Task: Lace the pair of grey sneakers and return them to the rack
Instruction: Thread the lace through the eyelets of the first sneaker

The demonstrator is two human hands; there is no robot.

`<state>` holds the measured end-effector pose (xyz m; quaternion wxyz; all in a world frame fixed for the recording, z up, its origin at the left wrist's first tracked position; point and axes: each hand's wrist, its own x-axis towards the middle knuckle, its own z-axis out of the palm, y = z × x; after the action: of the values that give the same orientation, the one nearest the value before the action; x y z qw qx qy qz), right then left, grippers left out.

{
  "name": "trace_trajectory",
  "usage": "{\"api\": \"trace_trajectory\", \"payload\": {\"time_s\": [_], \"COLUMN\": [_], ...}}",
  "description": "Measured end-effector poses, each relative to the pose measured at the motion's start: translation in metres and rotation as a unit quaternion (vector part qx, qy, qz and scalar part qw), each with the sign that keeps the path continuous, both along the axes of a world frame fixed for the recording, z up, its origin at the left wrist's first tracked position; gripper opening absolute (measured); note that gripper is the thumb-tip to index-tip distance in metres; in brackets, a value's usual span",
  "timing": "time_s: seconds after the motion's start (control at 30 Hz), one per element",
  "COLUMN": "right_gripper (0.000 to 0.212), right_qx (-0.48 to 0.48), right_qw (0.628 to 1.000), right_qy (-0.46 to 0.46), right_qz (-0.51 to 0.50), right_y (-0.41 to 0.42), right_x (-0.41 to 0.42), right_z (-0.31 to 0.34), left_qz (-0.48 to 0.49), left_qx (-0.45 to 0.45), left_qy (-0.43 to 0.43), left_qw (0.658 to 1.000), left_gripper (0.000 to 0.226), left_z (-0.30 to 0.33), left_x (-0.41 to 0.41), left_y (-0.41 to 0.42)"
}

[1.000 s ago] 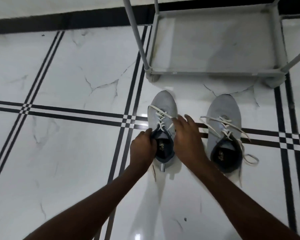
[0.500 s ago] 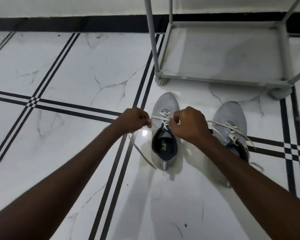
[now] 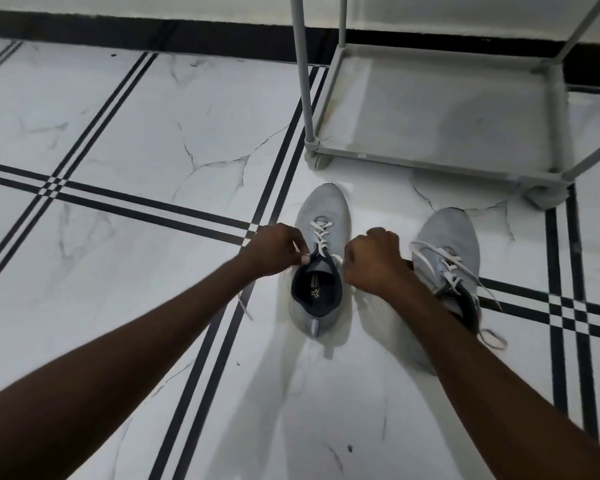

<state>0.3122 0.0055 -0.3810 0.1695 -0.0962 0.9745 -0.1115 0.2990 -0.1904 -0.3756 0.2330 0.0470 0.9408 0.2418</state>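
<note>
Both hands are down at the near sneaker (image 3: 321,258), the one standing on the floor just in front of the rack's (image 3: 430,161) front-left foot, toe pointing at it. The left hand (image 3: 274,251) sits on the sneaker's left flank with its grip pressed together, thumb and fingers pinching one end of the white lace (image 3: 321,237) by the collar; a loose tail trails off under that forearm. The right hand (image 3: 373,261) mirrors it on the other flank, curled into a fist, and looks to be closed on the other lace end, though the lace inside that fist is hidden. The lacing already crisscrosses the eyelets down to the tongue, so this reads as the tightening pull before a knot.

The second sneaker (image 3: 447,258) stands to the right of the first, partly behind the right forearm, its laces loose and spilling onto the floor. The rack's bottom shelf looks bare.

The risks: uneven pull from the two hands could drag one end short or shift the light shoe along the smooth floor, and the right forearm could catch the second sneaker's stray loop and tip it.
</note>
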Motion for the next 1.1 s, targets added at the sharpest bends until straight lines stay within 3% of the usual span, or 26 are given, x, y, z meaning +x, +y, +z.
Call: {"api": "trace_trajectory", "payload": {"time_s": [0.07, 0.17, 0.3, 0.4, 0.47, 0.73, 0.83, 0.93, 1.0, 1.07, 1.1], "right_gripper": [0.027, 0.031, 0.041, 0.036, 0.032, 0.027, 0.028, 0.026, 0.023, 0.019, 0.019], "right_qx": [-0.133, -0.222, -0.251, -0.223, -0.167, -0.086, -0.038, -0.014, -0.058, -0.100, -0.123], "right_qw": [0.989, 0.969, 0.962, 0.969, 0.978, 0.981, 0.990, 0.990, 0.969, 0.946, 0.945], "right_qy": [-0.030, -0.034, -0.033, -0.033, 0.005, 0.010, 0.022, 0.070, 0.176, 0.240, 0.224], "right_qz": [-0.049, -0.102, -0.102, -0.103, -0.123, -0.171, -0.132, -0.123, -0.165, -0.193, -0.203], "right_y": [-0.006, -0.012, -0.007, 0.004, 0.008, 0.007, 0.008, 0.009, 0.003, -0.009, -0.015], "right_x": [0.007, 0.008, 0.002, 0.000, 0.004, 0.016, 0.018, 0.021, 0.026, 0.032, 0.034], "right_z": [-0.006, -0.018, -0.028, -0.031, -0.033, -0.041, -0.039, -0.035, -0.031, -0.029, -0.029], "left_qz": [0.037, 0.077, -0.012, -0.030, -0.032, -0.032, -0.028, -0.012, 0.028, 0.097, 0.148], "left_qx": [0.048, 0.078, -0.033, -0.063, -0.069, -0.093, -0.103, -0.136, -0.193, -0.206, -0.165], "left_qy": [-0.037, -0.095, 0.022, 0.101, 0.123, 0.108, 0.127, 0.242, 0.297, 0.212, 0.139], "left_qw": [0.997, 0.989, 0.999, 0.993, 0.989, 0.989, 0.986, 0.961, 0.935, 0.950, 0.965], "left_gripper": [0.017, 0.009, 0.010, 0.002, 0.009, 0.018, 0.020, 0.003, 0.017, 0.041, 0.051], "left_z": [-0.002, -0.004, -0.005, -0.010, -0.017, -0.035, -0.036, -0.038, -0.039, -0.041, -0.043], "left_x": [-0.001, -0.003, -0.008, -0.002, 0.005, 0.013, 0.013, 0.019, 0.025, 0.030, 0.031], "left_y": [-0.002, -0.002, -0.006, -0.011, -0.012, -0.032, -0.030, -0.029, -0.026, -0.019, -0.017]}}
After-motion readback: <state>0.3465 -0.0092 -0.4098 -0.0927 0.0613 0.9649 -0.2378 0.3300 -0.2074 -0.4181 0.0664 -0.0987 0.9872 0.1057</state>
